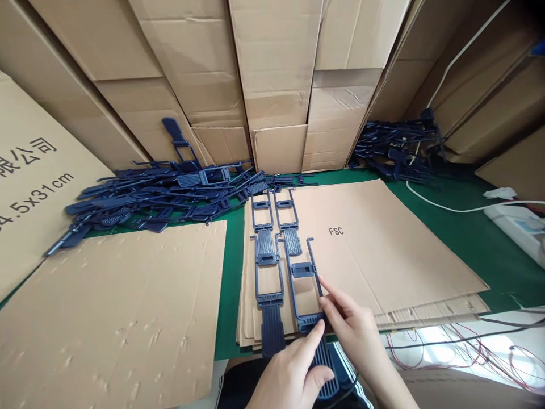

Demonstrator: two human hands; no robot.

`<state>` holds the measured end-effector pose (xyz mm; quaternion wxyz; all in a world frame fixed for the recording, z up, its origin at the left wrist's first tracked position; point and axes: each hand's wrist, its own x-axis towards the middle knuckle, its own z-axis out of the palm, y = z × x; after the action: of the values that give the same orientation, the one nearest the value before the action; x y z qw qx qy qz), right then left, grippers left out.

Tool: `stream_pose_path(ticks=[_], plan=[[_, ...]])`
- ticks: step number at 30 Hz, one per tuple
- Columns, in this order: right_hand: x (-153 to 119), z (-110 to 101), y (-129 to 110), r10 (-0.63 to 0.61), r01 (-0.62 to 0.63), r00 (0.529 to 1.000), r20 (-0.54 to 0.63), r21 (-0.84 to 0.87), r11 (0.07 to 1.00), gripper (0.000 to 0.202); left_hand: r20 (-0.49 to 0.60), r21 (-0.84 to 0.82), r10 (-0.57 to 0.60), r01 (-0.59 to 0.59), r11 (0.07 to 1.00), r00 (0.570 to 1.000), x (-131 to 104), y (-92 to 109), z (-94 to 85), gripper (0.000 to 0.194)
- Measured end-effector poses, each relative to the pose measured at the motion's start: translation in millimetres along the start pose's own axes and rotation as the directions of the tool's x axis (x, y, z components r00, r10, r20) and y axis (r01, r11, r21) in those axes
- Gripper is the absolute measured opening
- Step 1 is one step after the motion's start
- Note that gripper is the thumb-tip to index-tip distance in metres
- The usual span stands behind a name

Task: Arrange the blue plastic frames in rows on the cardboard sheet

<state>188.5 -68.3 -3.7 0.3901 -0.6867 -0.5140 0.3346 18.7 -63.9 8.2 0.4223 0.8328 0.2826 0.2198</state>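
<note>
A dark blue plastic frame [302,270] with a ribbed paddle end lies on the cardboard in front of me, its paddle reaching past the near edge. My left hand [293,369] grips it at the lower bar and paddle, index finger on the bar. On the frame's right rail, the fingertips of my right hand [351,321] are pinched. Just left of it lies a like frame [269,278], paddle toward me. Two more frames, a left one [261,211] and a right one [286,210], lie beyond these in the same direction. My fingers and palms hide part of the held paddle.
A heap of blue plastic frames [170,193] lies at the back left, another heap [395,147] at the back right. Cardboard sheets [383,244] and a left sheet [114,312] cover the green table [451,227]. Boxes wall the back. A white power strip [517,227] sits right.
</note>
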Motion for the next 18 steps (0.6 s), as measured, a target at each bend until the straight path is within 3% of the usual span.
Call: stream_pose_path(ticks=[2,5,6,9,12,13,14,16,18], plan=[[1.4,-4.8,0.9,-0.027,0.021,0.998,-0.054,-0.099,0.995,0.045,0.018,-0.025,-0.033,0.034,0.999,0.999,-1.2,-1.2,7.5,0.043],[3.2,-8.8,0.1,-0.148,0.111,0.981,-0.126,-0.264,0.958,0.041,0.087,0.119,-0.151,0.141,0.983,0.985,-1.2,-2.9,21.5,0.108],[3.7,-8.7,-0.2,-0.189,0.141,0.973,-0.135,-0.304,0.942,0.04,0.114,0.2,-0.195,0.17,0.965,0.974,-0.3,-3.6,26.3,0.118],[3.9,-4.8,-0.2,-0.217,0.172,0.971,-0.101,-0.338,0.925,0.039,0.164,0.394,-0.272,0.19,0.899,0.948,1.1,-6.7,36.5,0.109],[3.4,-2.0,2.7,-0.098,0.084,0.993,-0.058,-0.213,0.973,0.037,0.162,0.44,-0.218,0.128,0.889,0.962,-4.9,-8.9,33.7,0.125],[3.8,-2.5,4.4,-0.047,0.04,0.998,-0.045,-0.131,0.991,0.038,0.179,0.414,-0.172,0.085,0.906,0.969,-8.2,-8.5,29.1,0.124],[4.5,-3.9,6.2,-0.001,0.0,1.0,-0.025,-0.029,1.0,0.04,0.201,0.388,-0.112,0.026,0.921,0.973,-11.4,-7.1,22.9,0.109],[7.2,-8.4,9.9,0.074,-0.08,0.997,0.038,0.184,0.98,0.051,0.205,0.381,0.039,-0.117,0.917,0.978,-15.8,-2.0,7.1,0.056],[10.4,-13.1,12.4,0.111,-0.14,0.988,0.106,0.316,0.938,0.058,0.113,0.473,0.143,-0.18,0.863,0.983,-15.2,4.0,-10.2,0.041]])
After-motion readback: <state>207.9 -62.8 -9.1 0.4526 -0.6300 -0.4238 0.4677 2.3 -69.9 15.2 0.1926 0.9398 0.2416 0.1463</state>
